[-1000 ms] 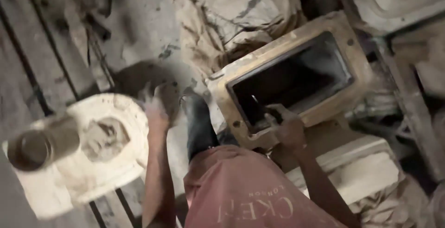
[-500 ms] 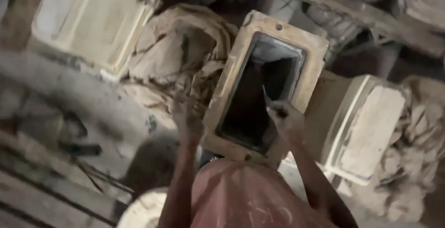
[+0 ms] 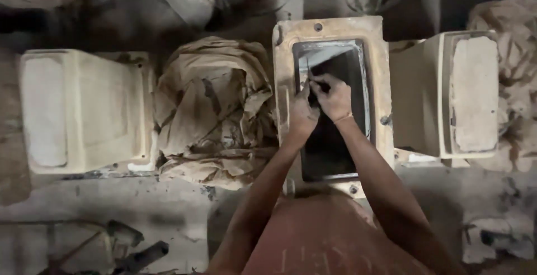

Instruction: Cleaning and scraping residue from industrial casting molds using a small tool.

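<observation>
Your two hands met over one rectangular mould (image 3: 331, 32), a tan frame with a dark hollow in its middle, and that mould serves as the landmark here. Your left hand (image 3: 302, 113) lay on the left inner edge of the hollow, its fingers curled together against the rim. Your right hand (image 3: 334, 97) sat just beside it, over the upper half of the hollow, with its fingers pressed together around one thin dark tool (image 3: 308, 69) whose tip pointed up toward the pale top left corner of the hollow. Whether the left fingers also gripped the tool, the blur did not let me tell. The two hands touched each other.

Around the mould you had two pale blocks: one block (image 3: 84, 110) well to the left of it and one block (image 3: 447, 99) just to the right of it, nearly touching its frame. Between the left block and the mould lay one heap of crumpled brown paper (image 3: 215, 110), pressed up against the mould's left side. More crumpled wrapping (image 3: 512, 40) showed at the far right, beyond the right block. Below and left of the mould, on the dusty floor (image 3: 140, 208), lay some dark scrap (image 3: 134, 252), too blurred to name. Your forearms crossed the lower half of the hollow and hid part of it, and your reddish shirt (image 3: 330, 236) covered the mould's near end.
</observation>
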